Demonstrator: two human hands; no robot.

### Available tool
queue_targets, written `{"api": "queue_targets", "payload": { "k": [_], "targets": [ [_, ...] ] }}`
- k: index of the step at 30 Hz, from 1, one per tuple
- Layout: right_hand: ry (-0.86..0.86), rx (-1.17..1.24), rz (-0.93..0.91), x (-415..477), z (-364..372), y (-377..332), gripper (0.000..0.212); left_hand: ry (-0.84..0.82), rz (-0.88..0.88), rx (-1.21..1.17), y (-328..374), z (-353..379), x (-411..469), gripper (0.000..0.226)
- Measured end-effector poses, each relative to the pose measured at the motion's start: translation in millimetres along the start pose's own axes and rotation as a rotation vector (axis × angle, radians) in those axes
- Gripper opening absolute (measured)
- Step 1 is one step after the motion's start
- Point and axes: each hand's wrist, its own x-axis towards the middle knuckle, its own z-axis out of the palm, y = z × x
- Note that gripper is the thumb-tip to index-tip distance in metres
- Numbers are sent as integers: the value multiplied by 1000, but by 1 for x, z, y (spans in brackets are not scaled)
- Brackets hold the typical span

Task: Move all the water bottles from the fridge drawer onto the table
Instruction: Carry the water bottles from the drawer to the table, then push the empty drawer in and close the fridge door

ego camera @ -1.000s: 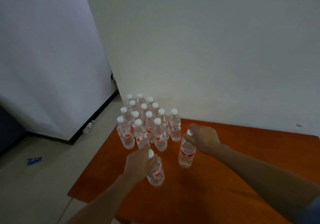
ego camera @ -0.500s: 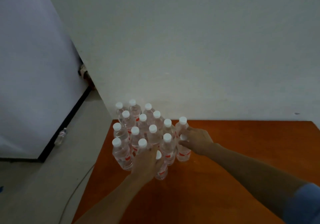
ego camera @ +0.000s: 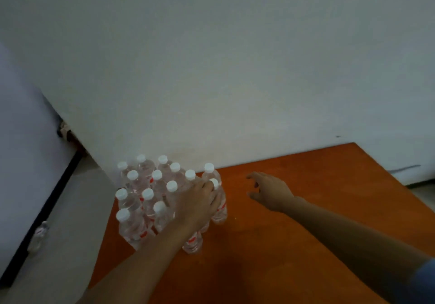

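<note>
Several clear water bottles (ego camera: 150,200) with white caps and red labels stand packed together at the back left corner of the orange table (ego camera: 306,221). My left hand (ego camera: 200,201) lies over the right side of the cluster. It covers the top of the front bottle (ego camera: 193,242), and its fingers curl round the neck of a neighbouring bottle (ego camera: 220,209). My right hand (ego camera: 270,190) hovers over bare table to the right of the bottles, fingers spread and holding nothing.
A white wall (ego camera: 235,68) runs behind the table. Grey floor (ego camera: 70,233) lies left of the table's edge, bounded by a white panel with a dark base strip (ego camera: 47,204). A small clear object, perhaps a bottle (ego camera: 38,235), lies at that strip.
My right hand has let go of its bottle, now standing in the cluster, and has moved right, open. My left hand has pushed its bottle in against the group.
</note>
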Motion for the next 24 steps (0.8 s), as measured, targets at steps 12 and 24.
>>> {"api": "queue_targets", "payload": {
  "k": [12,24],
  "targets": [
    [187,30,559,-313,-71,173,44,-194,406,-86,279,44,-16,26],
    [488,110,1133,-638,-95,289,41,-343,896,-251,592,75,-79,23]
  ]
}}
